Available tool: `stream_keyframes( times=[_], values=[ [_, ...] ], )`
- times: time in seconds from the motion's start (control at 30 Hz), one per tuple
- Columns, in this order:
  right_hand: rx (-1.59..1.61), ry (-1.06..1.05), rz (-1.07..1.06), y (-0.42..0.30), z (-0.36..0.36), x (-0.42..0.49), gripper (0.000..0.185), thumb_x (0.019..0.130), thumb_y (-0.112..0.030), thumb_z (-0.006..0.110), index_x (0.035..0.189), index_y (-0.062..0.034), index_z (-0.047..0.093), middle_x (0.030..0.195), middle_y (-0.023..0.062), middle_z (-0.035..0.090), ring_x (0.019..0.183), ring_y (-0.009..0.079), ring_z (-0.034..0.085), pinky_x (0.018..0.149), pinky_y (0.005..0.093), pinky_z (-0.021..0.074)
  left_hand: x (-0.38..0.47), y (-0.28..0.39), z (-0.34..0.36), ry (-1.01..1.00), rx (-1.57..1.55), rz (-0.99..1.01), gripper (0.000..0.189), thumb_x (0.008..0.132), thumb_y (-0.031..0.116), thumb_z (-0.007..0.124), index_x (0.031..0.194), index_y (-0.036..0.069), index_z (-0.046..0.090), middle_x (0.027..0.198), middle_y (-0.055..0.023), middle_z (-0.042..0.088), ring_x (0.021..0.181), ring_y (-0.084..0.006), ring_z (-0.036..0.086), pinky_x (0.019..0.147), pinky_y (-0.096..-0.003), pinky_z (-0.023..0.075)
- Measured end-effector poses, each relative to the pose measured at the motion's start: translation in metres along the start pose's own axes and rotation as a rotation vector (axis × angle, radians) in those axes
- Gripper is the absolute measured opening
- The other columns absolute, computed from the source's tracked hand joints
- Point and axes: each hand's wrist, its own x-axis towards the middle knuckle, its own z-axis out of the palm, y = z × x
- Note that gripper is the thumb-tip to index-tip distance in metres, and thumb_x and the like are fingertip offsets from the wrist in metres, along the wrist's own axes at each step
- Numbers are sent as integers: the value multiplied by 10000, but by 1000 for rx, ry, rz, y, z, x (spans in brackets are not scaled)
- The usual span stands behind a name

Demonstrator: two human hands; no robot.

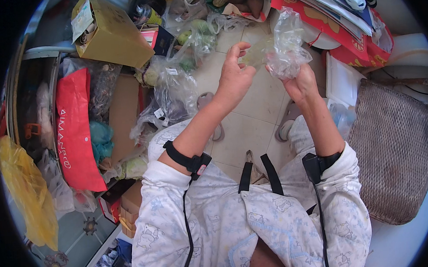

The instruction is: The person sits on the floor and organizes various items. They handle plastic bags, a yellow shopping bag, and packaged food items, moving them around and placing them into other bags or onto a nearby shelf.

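My right hand (302, 82) holds a crumpled clear plastic bag (288, 40) up in front of me, its film bunched over the palm and fingers. Facing it from the left, my left hand (234, 73) has bent fingers and the thumb set apart. A thin yellowish see-through film (259, 52) spans the space between the two hands. Whether the left fingertips pinch its edge cannot be made out. Below the hands lies the tiled floor (254, 106), with my shoes (284, 125) on it.
Left of me are clear plastic bags (176, 88), a red bag (76, 139), a gold cardboard box (116, 34) and a yellow plastic bag (28, 191). Bagged green produce (195, 34) lies ahead. On the right stand a red paper bag (357, 45) with papers and a woven basket (397, 150).
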Motion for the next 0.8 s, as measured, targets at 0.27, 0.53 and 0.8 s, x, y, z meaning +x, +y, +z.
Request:
stream_keyframes(
  times=[0.27, 0.53, 0.8],
  values=[
    [-70, -106, 65, 5, 16, -12, 376, 989, -262, 453, 1287, -34, 481, 1204, 106, 586, 1089, 247, 590, 940, 399, 464, -2, -5, 22, -125, -63, -50, 792, 807, 258, 763, 1402, 10, 304, 1326, -175, 456, 1113, -239, 546, 925, -330, 465],
    [-60, -336, 72, 12, 25, -16, 504, 1006, -411, 408, 1366, -59, 416, 1309, 73, 533, 1210, 215, 494, 1016, 399, 373, 7, -3, 21, 56, -241, -66, 499, 843, 140, 711, 1262, -12, 487, 1087, -111, 626, 1015, -189, 595, 880, -318, 486],
    [-106, -461, -77, -12, 26, -5, 474, 1015, -399, 397, 1290, -38, 533, 1250, 75, 596, 1175, 190, 537, 1014, 319, 374, 29, 7, -8, 193, -495, 37, 285, 919, 70, 604, 1197, 68, 542, 1056, -44, 648, 975, -157, 614, 818, -357, 505]
  ],
)
